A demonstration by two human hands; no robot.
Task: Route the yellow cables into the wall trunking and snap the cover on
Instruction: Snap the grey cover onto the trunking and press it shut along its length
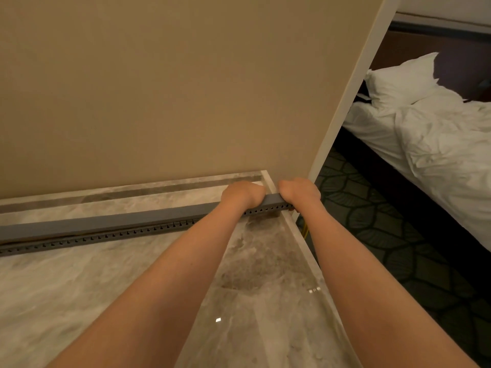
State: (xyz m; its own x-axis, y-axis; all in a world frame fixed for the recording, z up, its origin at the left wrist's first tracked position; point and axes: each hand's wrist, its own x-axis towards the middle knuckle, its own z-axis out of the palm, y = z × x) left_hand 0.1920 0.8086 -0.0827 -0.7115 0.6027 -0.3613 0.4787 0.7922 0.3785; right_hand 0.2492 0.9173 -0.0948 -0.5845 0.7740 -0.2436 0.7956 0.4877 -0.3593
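A long grey slotted trunking (87,239) lies across the marble floor near the beige wall, running from the left edge to the wall's corner. Its flat grey cover (119,221) sits on top; at the left a thin gap shows between cover and base. My left hand (243,193) and my right hand (299,191) are side by side at the right end, both curled over the cover with fingers hidden behind it. A short piece of yellow cable (305,229) shows below the right end, beside my right forearm.
The beige wall (159,88) ends in a white corner trim (345,102). Marble floor (79,288) meets dark patterned carpet (385,235) on the right. A bed with white sheets and a pillow (425,123) stands at the far right.
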